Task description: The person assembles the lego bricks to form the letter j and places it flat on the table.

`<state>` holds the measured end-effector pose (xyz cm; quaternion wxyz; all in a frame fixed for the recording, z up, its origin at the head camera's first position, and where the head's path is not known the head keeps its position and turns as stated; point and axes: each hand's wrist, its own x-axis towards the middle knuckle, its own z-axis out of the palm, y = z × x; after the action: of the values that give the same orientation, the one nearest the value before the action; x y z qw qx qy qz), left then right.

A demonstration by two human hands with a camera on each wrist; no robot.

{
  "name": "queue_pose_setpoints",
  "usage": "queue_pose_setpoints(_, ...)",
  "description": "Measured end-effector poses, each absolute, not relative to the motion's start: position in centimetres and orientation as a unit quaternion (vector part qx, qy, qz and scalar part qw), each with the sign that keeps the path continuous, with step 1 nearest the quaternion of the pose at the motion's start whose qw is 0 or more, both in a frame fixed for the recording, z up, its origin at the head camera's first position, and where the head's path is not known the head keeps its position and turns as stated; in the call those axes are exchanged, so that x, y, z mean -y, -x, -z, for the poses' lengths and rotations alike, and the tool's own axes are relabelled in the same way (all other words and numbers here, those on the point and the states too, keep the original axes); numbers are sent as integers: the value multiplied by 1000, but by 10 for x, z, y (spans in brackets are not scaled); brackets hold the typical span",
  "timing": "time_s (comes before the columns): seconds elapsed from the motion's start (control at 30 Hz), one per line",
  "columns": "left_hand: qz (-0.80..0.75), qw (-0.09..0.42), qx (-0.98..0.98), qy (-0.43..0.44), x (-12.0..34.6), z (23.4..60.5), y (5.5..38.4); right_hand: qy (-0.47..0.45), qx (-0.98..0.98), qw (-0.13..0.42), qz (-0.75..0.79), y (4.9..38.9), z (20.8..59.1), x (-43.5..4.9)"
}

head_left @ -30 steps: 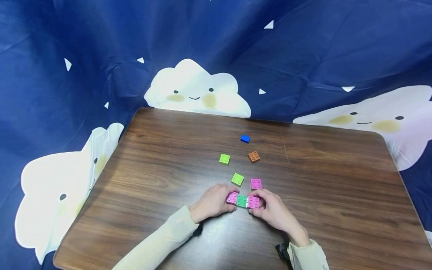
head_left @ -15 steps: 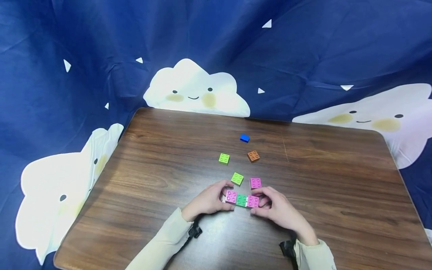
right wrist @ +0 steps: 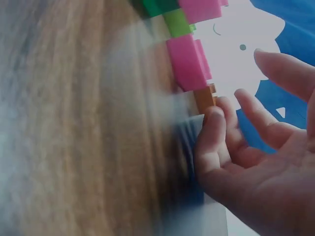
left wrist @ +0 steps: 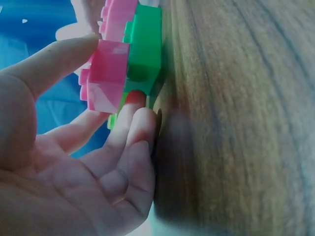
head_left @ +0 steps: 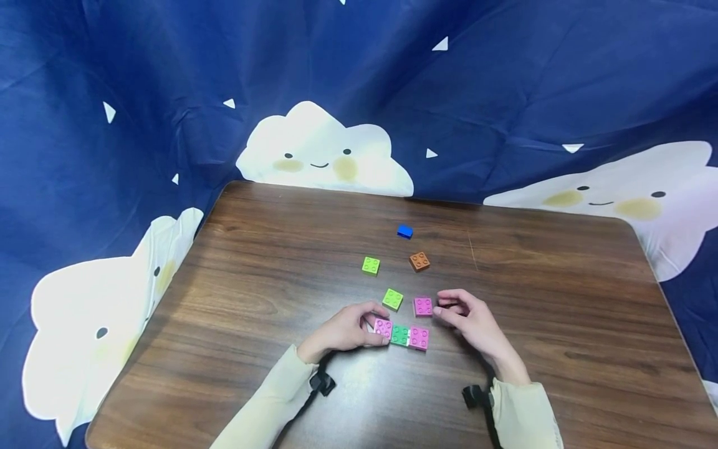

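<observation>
**Brick row: three joined, five loose**

Status, left to right across the tabletop (head_left: 269, 262):

1. Left hand (head_left: 343, 330). Its fingers (left wrist: 129, 129) are curled round the left end of the row (head_left: 402, 335), pinching the end pink brick between thumb and fingertips. The left wrist view shows pink bricks seated on a green one, with the row resting on the wood.

2. Row. Pink, green and pink bricks sit in line, near the front edge at about the middle of its length. Judged from this, a three-brick assembly is complete.

3. Loose bricks. Behind the row, toward the back edge, lie a green brick (head_left: 393, 299), a pink brick (head_left: 423, 306), a second green brick (head_left: 371, 265), an orange brick (head_left: 419, 261) and a blue brick (head_left: 405, 232). All stand apart from one another and from the row. These five appear unattached.

4. Right hand (head_left: 468, 321). It holds nothing. Its fingers (right wrist: 216, 129) are loosely curled and parted, with the tips just beside the loose pink brick; contact cannot be confirmed, as the right wrist view is blurred.
</observation>
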<state>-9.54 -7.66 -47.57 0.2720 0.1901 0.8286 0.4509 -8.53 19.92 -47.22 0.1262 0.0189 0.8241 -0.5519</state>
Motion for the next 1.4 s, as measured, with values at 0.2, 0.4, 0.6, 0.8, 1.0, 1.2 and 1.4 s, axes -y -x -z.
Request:
queue_pose_setpoints(0.2, -443, 277, -833, -184, 75, 474, 96, 50, -859, 116, 496, 94, 475, -197)
queue_pose_setpoints(0.4, -441, 277, -834, -183, 74, 473, 97, 96, -894, 124, 420, 100, 475, -194)
queue_pose_setpoints(0.6, -438, 276, -834, -190, 73, 476, 98, 109, -908, 110, 390, 102, 476, -189)
queue_pose_setpoints(0.8, -434, 276, -836, -191, 71, 476, 99, 109, -917, 96, 370, 100, 475, -185)
queue_pose_setpoints(1.0, -431, 278, -837, -192, 72, 477, 99, 102, -925, 86, 355, 99, 478, -184)
queue_pose_setpoints(1.2, -426, 283, -839, -185, 72, 477, 101, 90, -931, 80, 344, 100, 478, -185)
queue_pose_setpoints(1.4, -436, 288, -833, -181, 71, 476, 100, 86, -931, 76, 346, 100, 477, -186)
